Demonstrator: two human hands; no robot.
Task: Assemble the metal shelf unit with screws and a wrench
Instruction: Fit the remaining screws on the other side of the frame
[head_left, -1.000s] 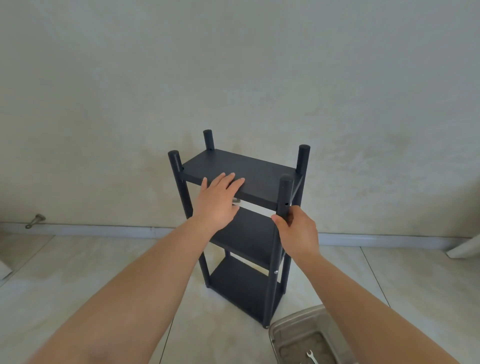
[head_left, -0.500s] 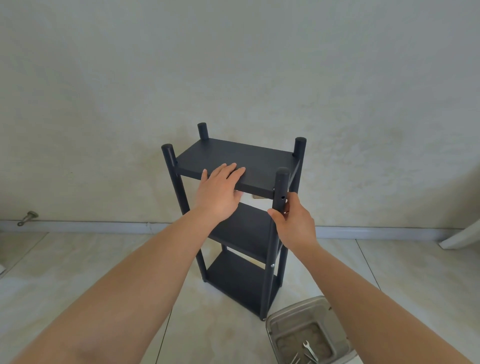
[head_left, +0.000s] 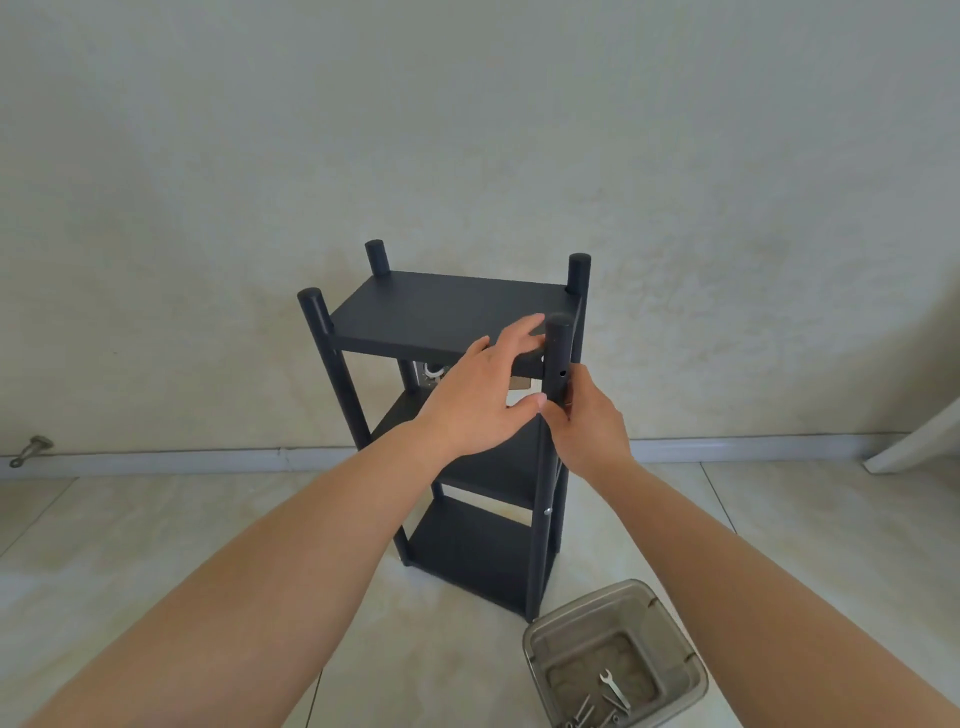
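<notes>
A black metal shelf unit (head_left: 431, 317) with three shelves and four round posts stands upright on the tiled floor by the wall. My left hand (head_left: 480, 395) lies over the front edge of the top shelf near its right corner, fingers straight, thumb under the edge. My right hand (head_left: 589, 421) grips the front right post (head_left: 558, 353) just below a small screw hole. A silver screw head shows lower on that post. A small wrench (head_left: 613, 688) lies in a clear container.
The clear plastic container (head_left: 540, 636) with the wrench and several screws sits on the floor at the shelf's front right foot. A metal door stop (head_left: 31, 449) sticks out at the baseboard far left. A white object (head_left: 914, 441) leans at the right edge.
My left hand slid right along the top shelf's front edge to the corner by the front right post. My right hand stayed on that post. The view tilted down slightly.
</notes>
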